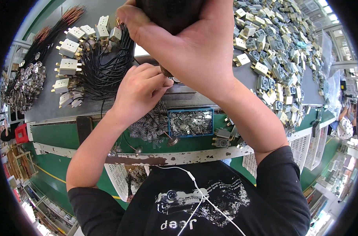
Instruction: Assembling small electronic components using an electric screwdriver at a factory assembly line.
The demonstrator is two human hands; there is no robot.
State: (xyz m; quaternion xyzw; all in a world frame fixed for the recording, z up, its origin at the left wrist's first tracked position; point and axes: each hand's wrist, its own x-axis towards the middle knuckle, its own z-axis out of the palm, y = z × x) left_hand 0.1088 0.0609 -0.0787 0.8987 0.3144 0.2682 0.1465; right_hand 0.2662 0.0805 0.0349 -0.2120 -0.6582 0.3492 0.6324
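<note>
A dark rounded object is gripped from above by the right hand. The left hand is pinched shut on something too small to be made out. Below them, a blue tray is filled with small metal clips, with loose springs heaped beside it.

A grey-topped workbench with a green, paint-chipped front edge carried cream plug blocks with black wires, a heap of small metal discs, loose springs, a blue tray of metal clips, and a wide spread of grey and cream parts.
</note>
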